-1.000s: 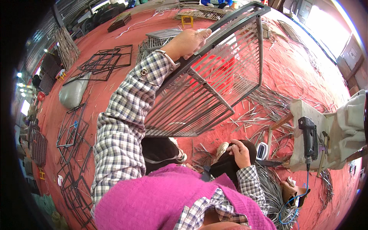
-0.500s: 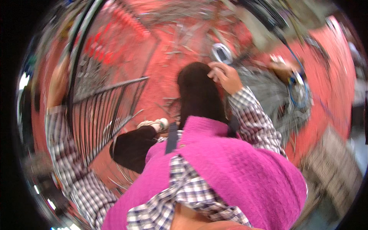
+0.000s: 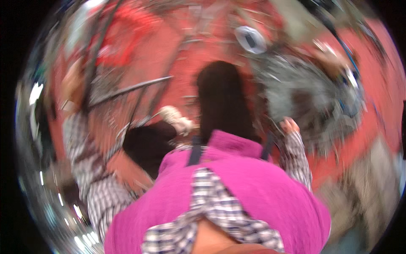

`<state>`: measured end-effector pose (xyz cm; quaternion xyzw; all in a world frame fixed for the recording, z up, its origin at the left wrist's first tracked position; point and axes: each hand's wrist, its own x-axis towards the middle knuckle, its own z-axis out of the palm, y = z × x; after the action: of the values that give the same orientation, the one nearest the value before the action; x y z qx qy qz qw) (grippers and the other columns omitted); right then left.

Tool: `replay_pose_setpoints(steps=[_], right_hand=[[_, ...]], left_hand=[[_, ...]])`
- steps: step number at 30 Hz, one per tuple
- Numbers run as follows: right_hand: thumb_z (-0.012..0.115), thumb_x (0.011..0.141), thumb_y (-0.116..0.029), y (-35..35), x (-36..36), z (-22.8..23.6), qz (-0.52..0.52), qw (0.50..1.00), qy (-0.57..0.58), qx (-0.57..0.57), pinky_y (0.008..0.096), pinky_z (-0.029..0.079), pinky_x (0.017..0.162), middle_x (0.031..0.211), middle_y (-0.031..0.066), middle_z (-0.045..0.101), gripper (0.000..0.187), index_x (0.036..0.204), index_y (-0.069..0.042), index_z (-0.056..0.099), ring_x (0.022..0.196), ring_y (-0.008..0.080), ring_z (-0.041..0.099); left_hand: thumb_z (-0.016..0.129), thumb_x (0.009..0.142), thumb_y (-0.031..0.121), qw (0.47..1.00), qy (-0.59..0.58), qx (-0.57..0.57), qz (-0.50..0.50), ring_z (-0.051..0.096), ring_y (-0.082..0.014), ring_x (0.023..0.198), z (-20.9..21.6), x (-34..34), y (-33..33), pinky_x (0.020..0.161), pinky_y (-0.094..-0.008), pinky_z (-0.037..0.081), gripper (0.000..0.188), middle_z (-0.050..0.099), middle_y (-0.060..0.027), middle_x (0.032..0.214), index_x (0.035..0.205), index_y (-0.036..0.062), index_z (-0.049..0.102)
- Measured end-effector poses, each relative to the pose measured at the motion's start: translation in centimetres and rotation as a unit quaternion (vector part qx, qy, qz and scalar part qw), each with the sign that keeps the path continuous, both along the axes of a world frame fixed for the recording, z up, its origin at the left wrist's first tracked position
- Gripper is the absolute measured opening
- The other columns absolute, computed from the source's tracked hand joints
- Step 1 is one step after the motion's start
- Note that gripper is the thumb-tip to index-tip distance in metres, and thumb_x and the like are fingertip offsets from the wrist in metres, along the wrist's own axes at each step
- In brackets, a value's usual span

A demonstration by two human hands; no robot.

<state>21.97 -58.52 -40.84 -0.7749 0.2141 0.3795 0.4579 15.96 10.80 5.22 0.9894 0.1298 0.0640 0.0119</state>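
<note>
The left hand (image 3: 72,82) is closed on a bar of the metal wire frame (image 3: 127,91), held up over the red floor (image 3: 169,55) at its left side. The right hand (image 3: 289,125) — grip too blurred to tell — hovers beside the wire pile (image 3: 304,93); a swinging frame could snag it or slip loose.

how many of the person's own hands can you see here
2. The left hand is up at the far left, against the dark metal wire frame. The right hand is at centre right, beside the grey wire pile. Blur hides the grips.
</note>
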Motion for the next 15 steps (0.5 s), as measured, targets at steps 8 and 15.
replay_pose_setpoints(steps=[8, 15], right_hand=[[0.048, 0.093, -0.014, 11.1, 6.6, 10.9, 0.191, 0.911, -0.256, 0.262, 0.0205, 0.043, 0.058, 0.087, 0.0077, 0.064, 0.028, 0.117, 0.0, 0.053, 0.065, 0.0085, 0.052], [0.06, 0.082, -0.024, 11.0, 8.1, 7.7, 0.079, 0.964, -0.253, 0.004, 0.0318, 0.047, 0.084, 0.107, 0.0153, 0.063, 0.041, 0.119, -0.005, 0.057, 0.096, 0.0222, 0.06]], left_hand=[[0.048, 0.091, 0.036, 0.98, -0.15, -0.081, 0.106, 0.062, -0.0304, 0.079, 2.3, -9.4, -8.4, 0.066, -0.0376, 0.048, 0.031, 0.064, -0.0131, 0.086, 0.097, 0.0096, 0.064], [0.043, 0.094, 0.015, 0.985, -0.043, 0.161, -0.039, 0.063, -0.0242, 0.086, 2.6, -11.7, -8.5, 0.077, -0.0323, 0.049, 0.023, 0.062, -0.0128, 0.104, 0.105, 0.0048, 0.06]])
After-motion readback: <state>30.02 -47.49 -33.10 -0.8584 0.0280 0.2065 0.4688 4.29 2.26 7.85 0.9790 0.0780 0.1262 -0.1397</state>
